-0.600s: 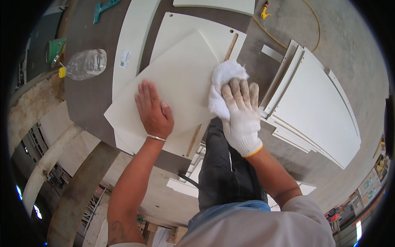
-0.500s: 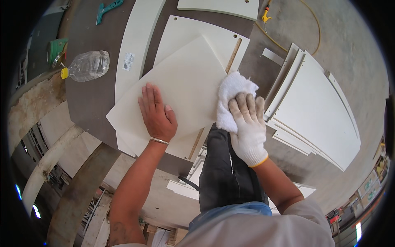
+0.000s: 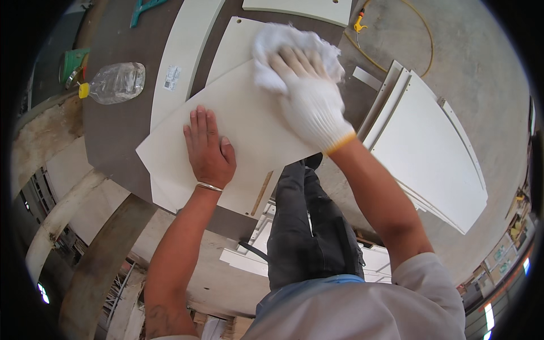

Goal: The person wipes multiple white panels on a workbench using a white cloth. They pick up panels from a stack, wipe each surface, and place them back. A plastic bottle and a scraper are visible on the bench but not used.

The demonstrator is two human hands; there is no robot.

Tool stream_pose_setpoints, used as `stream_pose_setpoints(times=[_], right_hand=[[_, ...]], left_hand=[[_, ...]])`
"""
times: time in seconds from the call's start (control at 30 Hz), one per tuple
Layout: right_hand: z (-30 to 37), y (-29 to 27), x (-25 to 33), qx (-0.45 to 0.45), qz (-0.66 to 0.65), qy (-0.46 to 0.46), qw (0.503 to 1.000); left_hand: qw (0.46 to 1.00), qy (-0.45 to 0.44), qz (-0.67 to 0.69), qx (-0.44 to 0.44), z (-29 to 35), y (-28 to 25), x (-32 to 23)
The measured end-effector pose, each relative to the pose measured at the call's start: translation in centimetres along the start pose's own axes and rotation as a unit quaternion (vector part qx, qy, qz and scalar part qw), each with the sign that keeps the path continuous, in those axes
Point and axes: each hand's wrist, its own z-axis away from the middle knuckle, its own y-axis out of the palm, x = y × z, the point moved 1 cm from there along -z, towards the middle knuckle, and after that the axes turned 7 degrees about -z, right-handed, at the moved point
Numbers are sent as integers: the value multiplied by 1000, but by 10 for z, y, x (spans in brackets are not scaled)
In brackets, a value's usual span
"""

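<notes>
Grey concrete floor, matt in finish, surrounds a table with a smooth dark brown top. Left hand: ungloved, palm down, fingers straight and close together, thumb angled out, laid flat on the upper board; a metal bracelet circles the wrist. Right hand: covered by a white knitted glove with a yellow-edged cuff, slightly blurred, fingers extended over a fluffy white cloth; whether they pinch it cannot be told. Cloth lies bunched across the upper board's far end, overlapping the lower board. Upper board: white, smooth, straight-edged, set askew on the lower one. Lower board: white, round hole near a far corner, long brown slot toward the near edge. Alongside, at left, a curved white panel bears a paper label. Farther left, a clear plastic bottle, yellow-capped, lies sideways. At right, curved-edged white boards are stacked near a looped yellow hose.
</notes>
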Motion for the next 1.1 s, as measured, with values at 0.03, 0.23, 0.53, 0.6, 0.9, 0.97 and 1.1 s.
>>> stream_pose_setpoints(times=[0.03,0.23,0.53,0.6,0.9,0.97,1.1], right_hand=[[24,-13,5,27,7,8,1000],[142,-72,48,183,-47,130,973],[309,-72,16,-186,-564,702,394],[285,-80,6,-226,-616,629,418],[93,-97,-35,-258,-590,313,698],[38,-88,-34,-202,-529,274,777],[-51,-57,-35,15,-170,113,979]], left_hand=[[1000,8,8,-6,0,1,1],[1000,1,6,8,2,-1,2],[1000,4,3,15,2,-1,2],[1000,3,3,19,2,1,2],[1000,6,-1,14,0,-1,1],[1000,3,0,14,-1,-1,1],[1000,4,-4,19,-1,-1,1]])
